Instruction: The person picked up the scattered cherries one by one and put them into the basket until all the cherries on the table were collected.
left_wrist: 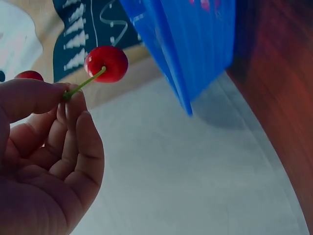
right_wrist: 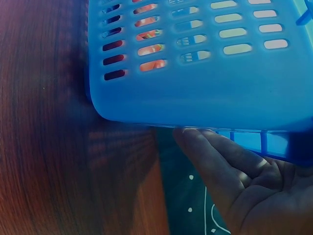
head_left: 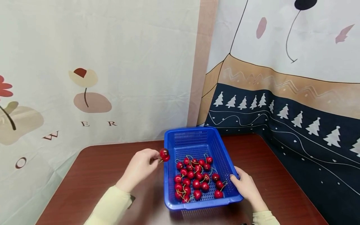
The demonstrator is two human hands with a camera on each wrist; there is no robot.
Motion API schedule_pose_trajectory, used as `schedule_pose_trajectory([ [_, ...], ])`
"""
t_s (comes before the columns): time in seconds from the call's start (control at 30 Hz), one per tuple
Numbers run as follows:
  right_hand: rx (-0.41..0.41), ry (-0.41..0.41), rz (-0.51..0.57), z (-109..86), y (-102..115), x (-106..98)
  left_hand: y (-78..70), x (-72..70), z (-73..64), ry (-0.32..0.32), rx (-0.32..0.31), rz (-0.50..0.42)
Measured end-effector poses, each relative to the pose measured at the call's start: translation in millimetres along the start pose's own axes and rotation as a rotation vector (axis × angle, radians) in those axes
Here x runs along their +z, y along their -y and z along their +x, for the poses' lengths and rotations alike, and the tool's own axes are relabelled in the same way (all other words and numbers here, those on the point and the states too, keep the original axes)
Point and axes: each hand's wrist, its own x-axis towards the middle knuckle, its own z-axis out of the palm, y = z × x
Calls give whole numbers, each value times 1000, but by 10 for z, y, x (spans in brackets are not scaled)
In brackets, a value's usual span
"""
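My left hand pinches the green stem of a cherry between thumb and fingertip, just left of the basket's rim. A second red cherry shows partly behind the thumb in the left wrist view. The blue plastic basket has slotted walls and holds many red cherries with stems, mostly in its middle and near half. On the right side, my right hand grips the basket's rim, thumb over the top edge. In the right wrist view its fingers lie under the rim along the outer wall.
The basket is on a dark red-brown wooden table with rounded far corners. Behind it hangs a pale printed cloth, and at the right a dark cloth with white trees runs along the table's edge.
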Motion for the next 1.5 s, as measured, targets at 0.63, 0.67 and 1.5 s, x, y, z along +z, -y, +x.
schedule_pose_trajectory([
  [0.63, -20, -12, -30, -1, 8, 5, -190, 615, 131, 105, 394, 181],
  [0.67, -19, -12, -29, 0, 7, 5, -188, 638, 132, 106, 413, 198],
  [1.5, -17, -7, -24, 9, -3, -1, -224, 732, 25, 220, 433, 242],
])
